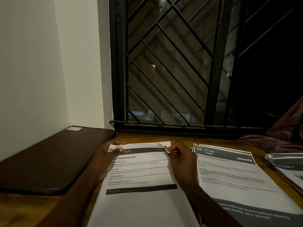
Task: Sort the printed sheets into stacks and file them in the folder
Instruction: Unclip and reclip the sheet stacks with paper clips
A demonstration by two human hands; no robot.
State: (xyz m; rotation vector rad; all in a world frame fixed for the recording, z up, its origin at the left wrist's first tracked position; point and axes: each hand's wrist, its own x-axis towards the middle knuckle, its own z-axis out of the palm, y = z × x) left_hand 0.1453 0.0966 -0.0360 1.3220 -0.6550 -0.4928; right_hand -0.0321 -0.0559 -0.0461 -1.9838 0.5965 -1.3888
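We list one printed sheet (144,202), headed "Wipe baseboards clean", flat on the wooden table (24,208), its far corners pinched by our left hand (108,152) and right hand (180,158). To its right lie the "34 KITCHEN" stack (232,182) and a further stack (288,167); to its left, a dark closed folder (49,159).

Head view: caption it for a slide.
Left hand and right hand pinch the baseboards sheet by its top corners, beside the dark folder.

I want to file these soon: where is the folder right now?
Head view: the dark folder lies closed at the left of the desk, beside the left hand, which pinches a printed sheet.
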